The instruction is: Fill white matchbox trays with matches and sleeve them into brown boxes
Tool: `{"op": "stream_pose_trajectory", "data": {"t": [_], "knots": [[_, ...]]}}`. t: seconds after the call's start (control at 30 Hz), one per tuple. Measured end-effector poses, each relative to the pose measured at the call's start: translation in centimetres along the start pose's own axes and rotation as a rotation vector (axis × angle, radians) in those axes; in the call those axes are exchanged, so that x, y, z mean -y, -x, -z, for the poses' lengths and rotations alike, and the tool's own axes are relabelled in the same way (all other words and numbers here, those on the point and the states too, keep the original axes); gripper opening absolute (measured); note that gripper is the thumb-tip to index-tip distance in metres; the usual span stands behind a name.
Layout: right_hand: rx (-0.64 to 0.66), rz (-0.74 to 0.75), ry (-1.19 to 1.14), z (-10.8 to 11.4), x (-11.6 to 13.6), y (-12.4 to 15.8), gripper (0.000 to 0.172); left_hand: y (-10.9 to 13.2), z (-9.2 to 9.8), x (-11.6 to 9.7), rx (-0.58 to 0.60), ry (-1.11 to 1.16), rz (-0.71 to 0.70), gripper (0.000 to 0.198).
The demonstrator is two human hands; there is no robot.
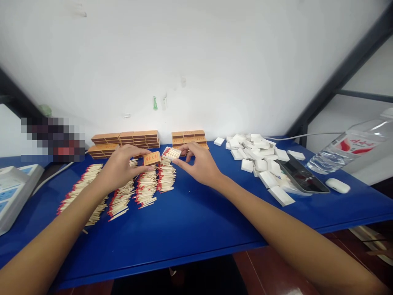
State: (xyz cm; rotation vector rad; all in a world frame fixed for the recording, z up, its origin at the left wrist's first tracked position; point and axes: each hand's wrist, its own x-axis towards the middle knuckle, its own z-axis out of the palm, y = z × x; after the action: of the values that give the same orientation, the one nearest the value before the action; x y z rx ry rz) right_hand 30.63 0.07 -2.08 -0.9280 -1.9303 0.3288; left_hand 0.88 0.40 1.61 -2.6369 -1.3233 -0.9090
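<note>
My left hand [121,166] pinches an orange matchbox sleeve [152,158] above the blue table [190,229]. My right hand [199,164] holds a white inner tray filled with red-tipped matches [171,153], its end close to the sleeve. Under both hands lie several rows of loose red-tipped matches [144,188], spreading to the left.
Stacks of finished orange matchboxes [125,140] line the wall. A heap of empty white trays [260,157] lies at the right, beside a phone [302,176], a white earbud case [337,185] and a water bottle [346,149]. A grey device [14,192] sits at the left edge.
</note>
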Motion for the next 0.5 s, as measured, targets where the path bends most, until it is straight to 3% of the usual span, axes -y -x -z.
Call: {"op": "stream_pose_trajectory", "data": {"t": [0.1,0.3,0.5], "knots": [[0.009,0.012,-0.006,-0.11,0.19,0.13,0.031,0.39,-0.32,-1.03,-0.033,0.051,0.040,0.058],[0.033,0.034,0.016,0.26,0.82,0.19,0.030,0.60,-0.29,-1.13,-0.013,0.134,0.106,0.054],[0.193,0.049,-0.081,0.48,0.48,0.24,0.027,0.81,-0.36,-1.06,0.018,0.206,0.195,0.054]]}}
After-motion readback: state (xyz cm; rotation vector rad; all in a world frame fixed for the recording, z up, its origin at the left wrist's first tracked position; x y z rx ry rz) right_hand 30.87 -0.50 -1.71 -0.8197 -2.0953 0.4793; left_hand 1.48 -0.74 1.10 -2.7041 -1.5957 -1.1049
